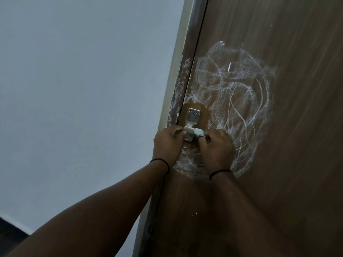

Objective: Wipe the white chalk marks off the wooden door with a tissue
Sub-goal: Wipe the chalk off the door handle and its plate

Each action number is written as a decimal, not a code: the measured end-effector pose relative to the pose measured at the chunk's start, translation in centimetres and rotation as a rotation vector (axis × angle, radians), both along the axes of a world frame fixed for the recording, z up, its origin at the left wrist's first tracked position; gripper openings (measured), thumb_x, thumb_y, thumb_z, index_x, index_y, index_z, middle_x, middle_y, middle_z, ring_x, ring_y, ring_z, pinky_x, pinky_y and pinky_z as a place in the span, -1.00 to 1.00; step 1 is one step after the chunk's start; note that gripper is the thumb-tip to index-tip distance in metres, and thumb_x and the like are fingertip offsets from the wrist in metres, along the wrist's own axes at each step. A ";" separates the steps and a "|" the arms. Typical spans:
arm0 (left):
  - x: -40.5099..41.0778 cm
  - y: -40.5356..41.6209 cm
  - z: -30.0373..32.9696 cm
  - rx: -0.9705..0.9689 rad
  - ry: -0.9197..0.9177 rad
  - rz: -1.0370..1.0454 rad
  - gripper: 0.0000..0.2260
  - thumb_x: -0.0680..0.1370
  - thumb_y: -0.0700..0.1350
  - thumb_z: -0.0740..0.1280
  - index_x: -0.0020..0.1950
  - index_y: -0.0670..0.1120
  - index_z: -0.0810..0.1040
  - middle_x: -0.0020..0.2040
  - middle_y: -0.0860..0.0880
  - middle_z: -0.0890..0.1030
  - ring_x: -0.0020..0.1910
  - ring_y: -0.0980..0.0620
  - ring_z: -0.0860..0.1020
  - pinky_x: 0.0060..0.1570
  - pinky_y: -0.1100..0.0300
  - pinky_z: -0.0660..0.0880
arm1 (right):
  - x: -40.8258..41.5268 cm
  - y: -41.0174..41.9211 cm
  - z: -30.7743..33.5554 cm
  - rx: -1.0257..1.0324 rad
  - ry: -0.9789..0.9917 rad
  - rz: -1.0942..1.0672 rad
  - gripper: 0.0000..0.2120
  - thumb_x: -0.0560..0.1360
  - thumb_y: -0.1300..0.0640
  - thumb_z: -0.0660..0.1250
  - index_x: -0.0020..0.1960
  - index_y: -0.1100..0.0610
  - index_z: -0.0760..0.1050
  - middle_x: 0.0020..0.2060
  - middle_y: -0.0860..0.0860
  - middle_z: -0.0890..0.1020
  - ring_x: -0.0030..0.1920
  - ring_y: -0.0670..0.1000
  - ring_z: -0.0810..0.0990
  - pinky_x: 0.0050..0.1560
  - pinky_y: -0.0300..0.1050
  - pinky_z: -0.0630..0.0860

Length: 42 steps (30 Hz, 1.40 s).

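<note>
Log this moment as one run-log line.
left hand: on metal latch | right hand: pinches tissue at latch | chalk marks: mostly remaining

Brown wood-grain door point(278, 164), white chalk scribbles point(241, 86) (tissue point(199, 132) seemingly pale).

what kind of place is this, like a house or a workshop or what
Most likely indoors in a home or similar building, at a doorway. A brown wooden door with a metal latch sits in a pale frame beside a plain painted wall. White chalk scribbles cover the door.
</note>
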State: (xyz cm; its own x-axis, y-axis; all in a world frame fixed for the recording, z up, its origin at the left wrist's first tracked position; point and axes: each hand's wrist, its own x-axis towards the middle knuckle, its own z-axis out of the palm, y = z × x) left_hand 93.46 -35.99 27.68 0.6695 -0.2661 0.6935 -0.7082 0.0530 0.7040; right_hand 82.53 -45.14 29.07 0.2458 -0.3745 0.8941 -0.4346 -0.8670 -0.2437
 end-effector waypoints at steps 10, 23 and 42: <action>-0.8 -0.3 -0.2 -0.036 0.082 0.051 -0.84 0.58 -0.07 0.30 -0.08 0.00 0.68 -0.23 0.10 0.65 -0.28 0.25 0.53 -0.29 0.43 0.38 | 3.4 2.0 1.6 -0.106 0.199 0.091 -0.95 0.42 0.31 0.38 -0.14 0.22 0.59 -0.15 0.14 0.55 -0.19 0.14 0.52 -0.30 -0.12 0.36; -0.2 -0.3 0.9 0.072 0.207 0.153 -0.86 0.53 -0.18 0.29 -0.04 -0.10 0.65 -0.13 -0.01 0.63 -0.22 0.05 0.49 -0.35 0.39 0.25 | 2.8 1.7 3.3 -0.311 0.414 0.215 -0.90 0.48 0.28 0.34 -0.13 0.20 0.64 -0.18 0.12 0.65 -0.10 0.15 0.57 -0.06 0.03 0.50; -1.2 -1.8 1.1 0.058 0.083 0.125 -0.81 0.52 -0.01 0.41 0.06 -0.03 0.70 -0.07 0.00 0.71 -0.21 0.16 0.53 -0.31 0.45 0.27 | -5.6 -2.6 1.7 -0.208 0.375 0.154 -0.77 0.47 0.29 0.39 0.10 0.12 0.66 0.07 0.06 0.68 0.04 0.10 0.65 0.05 -0.01 0.60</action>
State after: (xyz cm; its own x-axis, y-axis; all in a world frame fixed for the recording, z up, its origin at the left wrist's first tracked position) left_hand 92.29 -37.82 28.77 0.7545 -0.2155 0.6199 -0.6456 -0.0742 0.7600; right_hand 76.92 -47.74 30.81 0.6059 -0.1301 0.7848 -0.3217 -0.9423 0.0922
